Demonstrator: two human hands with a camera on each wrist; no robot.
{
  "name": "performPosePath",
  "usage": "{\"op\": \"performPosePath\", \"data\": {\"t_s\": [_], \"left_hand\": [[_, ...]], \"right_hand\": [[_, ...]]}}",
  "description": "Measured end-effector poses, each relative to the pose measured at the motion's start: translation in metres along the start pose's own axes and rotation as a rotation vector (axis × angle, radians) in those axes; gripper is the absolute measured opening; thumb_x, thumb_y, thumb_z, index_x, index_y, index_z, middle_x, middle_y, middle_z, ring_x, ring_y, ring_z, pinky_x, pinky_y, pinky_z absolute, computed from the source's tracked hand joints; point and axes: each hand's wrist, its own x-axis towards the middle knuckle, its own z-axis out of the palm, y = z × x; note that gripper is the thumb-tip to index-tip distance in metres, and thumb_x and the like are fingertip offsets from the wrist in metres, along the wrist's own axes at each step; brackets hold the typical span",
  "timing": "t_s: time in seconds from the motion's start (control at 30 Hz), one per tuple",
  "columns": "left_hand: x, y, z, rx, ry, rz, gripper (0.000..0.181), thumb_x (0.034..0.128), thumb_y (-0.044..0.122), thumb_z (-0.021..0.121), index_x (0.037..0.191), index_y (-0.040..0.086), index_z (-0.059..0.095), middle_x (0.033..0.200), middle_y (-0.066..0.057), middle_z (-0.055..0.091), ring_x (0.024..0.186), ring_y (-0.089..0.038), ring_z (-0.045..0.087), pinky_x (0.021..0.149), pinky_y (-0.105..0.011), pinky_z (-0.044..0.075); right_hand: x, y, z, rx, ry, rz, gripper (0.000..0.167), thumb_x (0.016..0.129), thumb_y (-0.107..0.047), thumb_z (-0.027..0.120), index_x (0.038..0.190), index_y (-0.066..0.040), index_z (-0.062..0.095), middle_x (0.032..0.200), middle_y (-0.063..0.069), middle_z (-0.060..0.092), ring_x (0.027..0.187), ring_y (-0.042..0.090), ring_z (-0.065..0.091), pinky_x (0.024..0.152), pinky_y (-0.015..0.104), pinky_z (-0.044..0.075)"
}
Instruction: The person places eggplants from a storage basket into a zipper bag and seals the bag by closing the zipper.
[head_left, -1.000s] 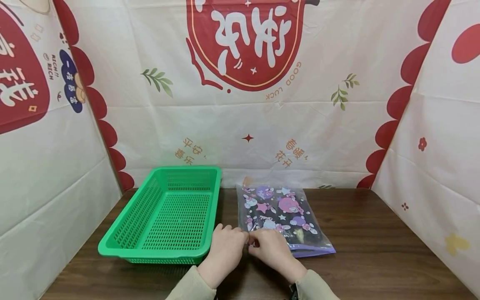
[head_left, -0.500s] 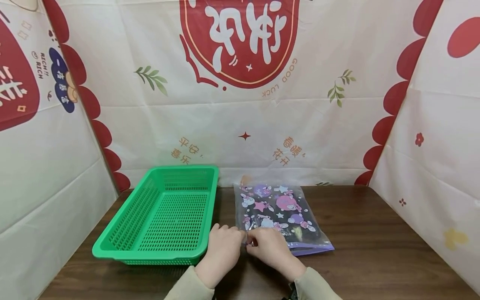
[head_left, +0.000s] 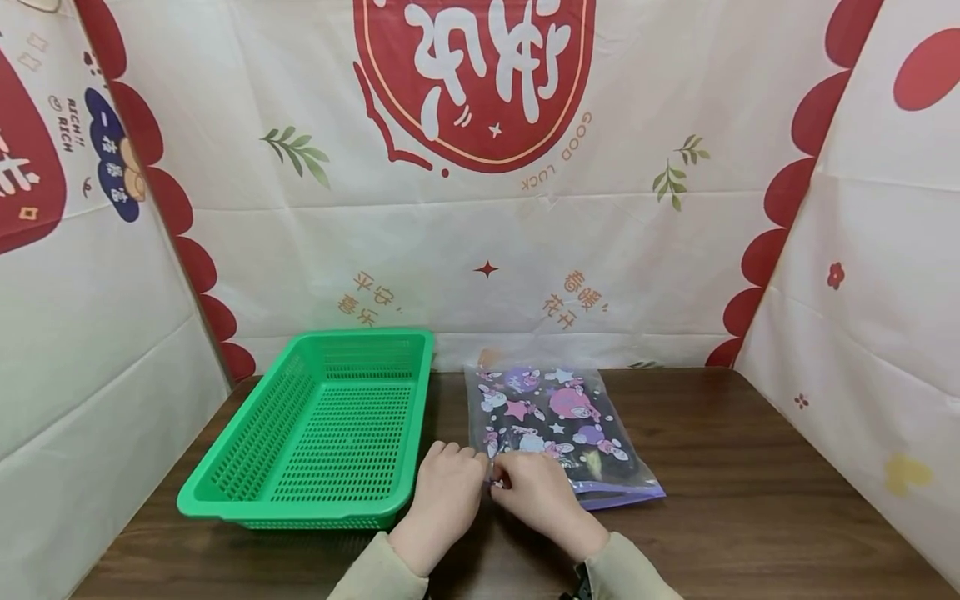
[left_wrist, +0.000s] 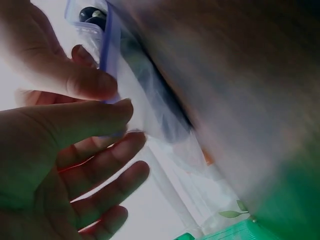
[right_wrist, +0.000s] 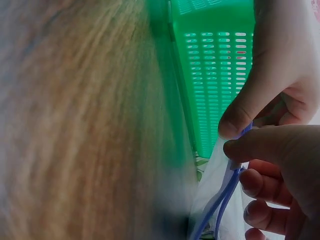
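A clear zip bag [head_left: 558,417] printed with pink, purple and white figures lies flat, its purple-edged mouth toward the person. My left hand [head_left: 450,492] pinches the left corner of that purple edge between thumb and forefinger, its other fingers spread in the left wrist view. Right beside it, my right hand [head_left: 543,500] pinches the same purple strip [right_wrist: 220,200] with thumb and fingertips. Farther along, the two edges of the mouth stand apart in the right wrist view. Dark round things [left_wrist: 92,15] show by the mouth in the left wrist view.
A green perforated basket [head_left: 348,442], with nothing in it, stands left of the bag, close beside my left hand. Printed white cloth [head_left: 465,242] walls in the back and both sides of the dark wooden table [head_left: 735,492].
The head view has shifted slightly, so everything sits a little more to the left. Both hands keep their hold at the bag's corner, with no clear movement along the edge.
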Motion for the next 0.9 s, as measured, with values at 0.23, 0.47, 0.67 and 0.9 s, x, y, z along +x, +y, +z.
{"op": "performPosePath", "data": {"t_s": [0.23, 0.47, 0.67, 0.9], "left_hand": [[-0.0002, 0.0006, 0.0028, -0.016, 0.032, 0.066, 0.019, 0.074, 0.01, 0.076, 0.066, 0.019, 0.061, 0.059, 0.004, 0.05, 0.057, -0.015, 0.048, 0.063, -0.028, 0.038], [-0.0028, 0.0005, 0.0023, -0.033, -0.048, 0.054, 0.018, 0.0782, 0.011, 0.074, 0.066, 0.02, 0.064, 0.059, 0.005, 0.051, 0.056, -0.014, 0.047, 0.061, -0.027, 0.036], [-0.0087, -0.0005, 0.0003, -0.036, -0.094, 0.037, 0.018, 0.0762, 0.012, 0.076, 0.065, 0.019, 0.063, 0.059, 0.004, 0.052, 0.055, -0.014, 0.048, 0.059, -0.027, 0.036], [-0.004, -0.0005, 0.0029, -0.015, -0.044, 0.055, 0.018, 0.0755, 0.009, 0.074, 0.062, 0.015, 0.064, 0.056, 0.002, 0.051, 0.052, -0.015, 0.051, 0.055, -0.029, 0.039]], "right_hand": [[-0.0007, 0.0003, 0.0025, -0.07, 0.02, -0.028, 0.023, 0.07, -0.014, 0.074, 0.064, -0.021, 0.054, 0.058, -0.014, 0.041, 0.052, 0.003, 0.038, 0.053, 0.027, 0.031], [-0.0043, -0.0009, 0.0055, -0.09, 0.014, -0.062, 0.025, 0.07, -0.017, 0.076, 0.064, -0.023, 0.052, 0.059, -0.015, 0.042, 0.054, 0.003, 0.039, 0.055, 0.029, 0.031], [-0.0058, -0.0052, 0.0082, -0.119, -0.005, -0.094, 0.023, 0.069, -0.019, 0.075, 0.065, -0.024, 0.054, 0.059, -0.017, 0.045, 0.054, 0.001, 0.041, 0.06, 0.033, 0.03], [-0.0039, -0.0019, 0.0057, -0.154, 0.017, -0.11, 0.021, 0.067, -0.018, 0.074, 0.064, -0.026, 0.055, 0.059, -0.017, 0.048, 0.054, 0.001, 0.046, 0.067, 0.037, 0.03]]}}
